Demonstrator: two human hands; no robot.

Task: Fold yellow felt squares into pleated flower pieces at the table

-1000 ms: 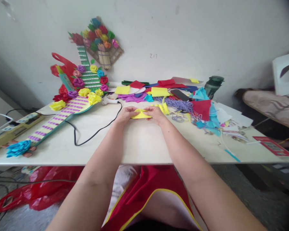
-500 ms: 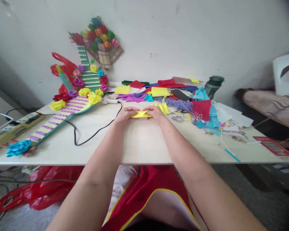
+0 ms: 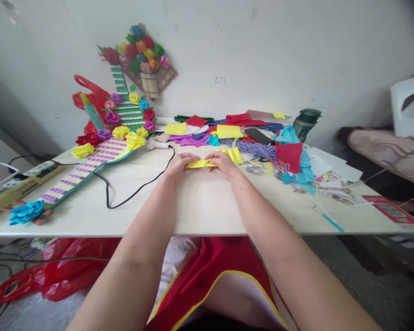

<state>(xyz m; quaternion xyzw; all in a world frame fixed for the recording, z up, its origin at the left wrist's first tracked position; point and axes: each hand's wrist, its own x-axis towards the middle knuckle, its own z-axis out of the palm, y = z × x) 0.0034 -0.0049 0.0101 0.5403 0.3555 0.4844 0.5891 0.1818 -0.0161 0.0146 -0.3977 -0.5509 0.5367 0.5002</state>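
Note:
Between my two hands a small piece of yellow crepe paper (image 3: 201,163) is stretched sideways, just above the white table (image 3: 210,202). It looks narrow and folded or rolled along its length. My left hand (image 3: 180,165) pinches its left end with thumb and fingers. On the other end, my right hand (image 3: 222,164) is closed in the same way. Fingers hide both ends of the paper. Right beside my right hand lie some curled yellow paper strips (image 3: 235,155).
Behind my hands lie a yellow paper square (image 3: 229,132), a phone (image 3: 258,136) and purple string (image 3: 255,151). A dark green bottle (image 3: 306,123) stands back right. At left are a guitar-shaped craft with paper flowers (image 3: 89,168), a black cable (image 3: 138,188) and a power strip (image 3: 24,181).
The yellow paper has become narrower between my fingers, from a flatter piece to a folded or rolled strip. My hands have stayed nearly in place.

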